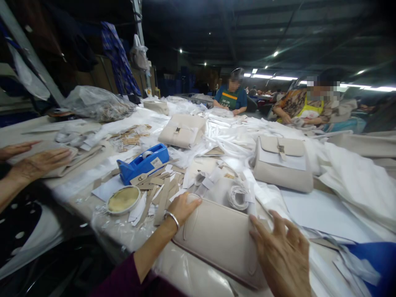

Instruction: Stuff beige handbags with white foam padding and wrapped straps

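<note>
A cream leather handbag [221, 239] lies flat on the table edge in front of me. My left hand [182, 208], with a silver bracelet at the wrist, grips the bag's far left corner, fingers curled over its edge. My right hand [283, 258] rests flat on the bag's right end with its fingers spread. A roll of white tape [237, 196] lies just beyond the bag.
A blue tape dispenser [143, 162], a round tin of yellow paste [123, 199] and several card strips [161, 192] lie to the left. Two more cream bags [281, 163] [182, 130] sit further back among white wrapping. Another person's hands [31, 161] rest at far left; two workers sit across the table.
</note>
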Demonstrator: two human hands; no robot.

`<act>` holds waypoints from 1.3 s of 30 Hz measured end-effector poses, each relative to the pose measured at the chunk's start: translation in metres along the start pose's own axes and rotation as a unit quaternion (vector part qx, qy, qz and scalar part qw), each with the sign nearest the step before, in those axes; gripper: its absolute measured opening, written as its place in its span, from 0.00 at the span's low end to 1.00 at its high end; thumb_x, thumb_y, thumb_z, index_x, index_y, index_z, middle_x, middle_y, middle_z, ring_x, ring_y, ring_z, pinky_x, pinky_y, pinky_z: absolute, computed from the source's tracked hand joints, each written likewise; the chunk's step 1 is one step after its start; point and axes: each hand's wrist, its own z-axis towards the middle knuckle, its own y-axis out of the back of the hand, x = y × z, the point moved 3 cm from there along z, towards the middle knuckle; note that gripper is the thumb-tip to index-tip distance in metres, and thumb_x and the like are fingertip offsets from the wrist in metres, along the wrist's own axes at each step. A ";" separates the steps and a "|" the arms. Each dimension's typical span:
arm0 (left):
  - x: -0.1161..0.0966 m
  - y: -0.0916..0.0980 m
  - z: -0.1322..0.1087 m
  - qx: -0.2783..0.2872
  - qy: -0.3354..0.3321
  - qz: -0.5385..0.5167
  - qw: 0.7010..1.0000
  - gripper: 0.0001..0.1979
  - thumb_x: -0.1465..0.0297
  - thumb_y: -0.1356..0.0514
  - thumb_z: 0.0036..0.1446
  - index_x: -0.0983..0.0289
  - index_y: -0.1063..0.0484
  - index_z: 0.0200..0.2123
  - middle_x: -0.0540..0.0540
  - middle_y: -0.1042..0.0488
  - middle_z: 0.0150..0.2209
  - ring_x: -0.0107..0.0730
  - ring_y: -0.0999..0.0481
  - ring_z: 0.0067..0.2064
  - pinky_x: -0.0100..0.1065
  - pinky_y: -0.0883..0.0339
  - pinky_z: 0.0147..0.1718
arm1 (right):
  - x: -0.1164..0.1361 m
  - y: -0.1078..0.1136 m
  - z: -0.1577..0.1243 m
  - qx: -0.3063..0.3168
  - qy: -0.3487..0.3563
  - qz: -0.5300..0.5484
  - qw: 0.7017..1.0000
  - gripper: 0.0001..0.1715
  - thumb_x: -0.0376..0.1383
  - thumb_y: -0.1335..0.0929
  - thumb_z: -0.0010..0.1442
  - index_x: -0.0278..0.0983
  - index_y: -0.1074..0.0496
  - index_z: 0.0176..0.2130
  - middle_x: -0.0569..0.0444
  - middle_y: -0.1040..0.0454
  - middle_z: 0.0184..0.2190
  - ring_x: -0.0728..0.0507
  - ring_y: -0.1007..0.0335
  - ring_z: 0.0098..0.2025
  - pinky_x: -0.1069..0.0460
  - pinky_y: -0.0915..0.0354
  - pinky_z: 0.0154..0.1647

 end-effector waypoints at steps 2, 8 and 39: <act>0.002 0.000 0.000 -0.002 -0.011 0.000 1.000 0.16 0.53 0.40 0.49 0.60 0.29 0.30 0.56 0.25 0.29 0.43 0.26 0.33 0.37 0.40 0.32 | 0.032 -0.009 0.013 0.012 0.118 -0.005 0.993 0.21 0.33 0.37 0.59 0.43 0.29 0.52 0.44 0.36 0.56 0.29 0.44 0.57 0.33 0.44 0.55; -0.009 0.007 -0.010 -0.052 -0.042 0.082 0.994 0.14 0.57 0.42 0.53 0.61 0.32 0.36 0.59 0.27 0.36 0.48 0.27 0.43 0.41 0.37 0.41 | 0.088 -0.068 0.039 0.090 0.228 0.088 0.966 0.22 0.32 0.37 0.62 0.39 0.34 0.55 0.47 0.29 0.43 0.39 0.37 0.45 0.45 0.34 0.44; -0.064 -0.008 0.057 -0.020 -0.190 -0.141 0.971 0.17 0.60 0.43 0.53 0.67 0.32 0.39 0.53 0.29 0.35 0.33 0.29 0.38 0.34 0.35 0.41 | 0.079 -0.065 0.038 0.033 0.157 0.137 0.977 0.11 0.34 0.34 0.58 0.40 0.30 0.44 0.46 0.31 0.49 0.38 0.39 0.54 0.43 0.39 0.54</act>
